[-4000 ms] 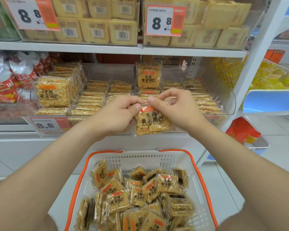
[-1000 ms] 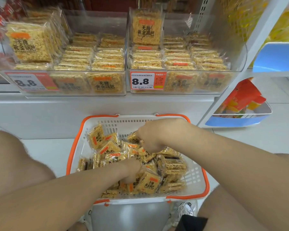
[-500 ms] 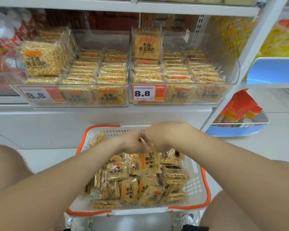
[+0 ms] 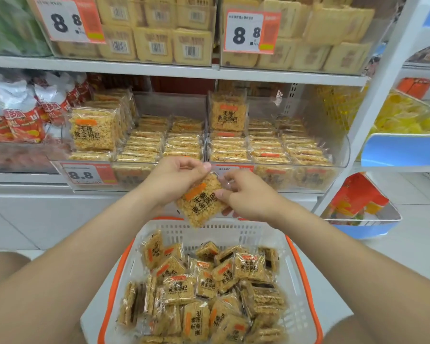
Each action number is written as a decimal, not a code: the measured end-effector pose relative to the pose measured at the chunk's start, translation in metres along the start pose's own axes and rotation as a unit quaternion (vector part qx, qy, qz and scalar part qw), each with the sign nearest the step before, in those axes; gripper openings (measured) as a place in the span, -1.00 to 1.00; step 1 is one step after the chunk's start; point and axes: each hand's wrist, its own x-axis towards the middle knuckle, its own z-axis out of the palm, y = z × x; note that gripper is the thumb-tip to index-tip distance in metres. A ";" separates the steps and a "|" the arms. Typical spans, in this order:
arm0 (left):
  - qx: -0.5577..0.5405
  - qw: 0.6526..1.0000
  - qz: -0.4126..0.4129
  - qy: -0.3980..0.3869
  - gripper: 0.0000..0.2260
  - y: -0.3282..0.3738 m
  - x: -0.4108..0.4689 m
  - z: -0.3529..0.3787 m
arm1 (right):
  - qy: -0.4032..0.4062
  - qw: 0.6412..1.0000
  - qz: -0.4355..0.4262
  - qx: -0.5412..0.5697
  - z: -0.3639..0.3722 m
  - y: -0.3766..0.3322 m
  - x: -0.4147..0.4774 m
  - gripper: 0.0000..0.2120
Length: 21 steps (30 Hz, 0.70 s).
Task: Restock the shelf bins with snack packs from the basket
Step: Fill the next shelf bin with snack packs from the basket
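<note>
**A:** From the head camera, where is the snack pack (image 4: pixel 201 202)?

**B:** At the centre of the frame, in the air above the far wall of the basket (image 4: pixel 233 232). Both hands hold it. The left hand (image 4: pixel 176 180) pinches its upper corner, and the right hand (image 4: pixel 246 194) grips its right edge with the thumb on the printed face.

**A:** How does it lie?

**B:** It is tilted, with its long axis running from lower left to upper right and its face toward the camera.

**A:** And the bins?

**B:** They are just above the hands in the frame, and beyond them. The divider (image 4: pixel 205 135) between the left bin (image 4: pixel 169 105) and the right bin (image 4: pixel 338 145) stands almost straight above the pinched corner. I judge either bin an equal reach. Each hand is nearer the bin on its own side.

**A:** Any writing?

**B:** The pack reads 无糖 黄金锅巴 under an orange band. The small price tag (image 4: pixel 85 173) at middle left reads 8.8. The two large tags (image 4: pixel 248 33) along the top read 8 8, and their fine print is too blurred to read.

**A:** What is left in the basket?

**B:** Many loose packs (image 4: pixel 204 289) lie in it, at lower centre.
</note>
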 end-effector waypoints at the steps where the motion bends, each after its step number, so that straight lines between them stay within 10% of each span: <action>1: 0.000 0.999 0.014 0.038 -0.86 0.002 0.001 -0.002 | 0.032 0.999 0.006 0.034 0.000 -0.001 0.002 -0.82; 11: 0.020 0.989 0.056 0.138 -0.91 0.023 0.003 -0.029 | 0.102 0.969 -0.002 0.224 0.012 -0.022 0.011 -0.46; 21: 0.154 0.973 0.051 0.162 -0.77 0.063 0.013 -0.088 | 0.152 0.968 -0.157 0.126 0.040 -0.074 0.050 -0.68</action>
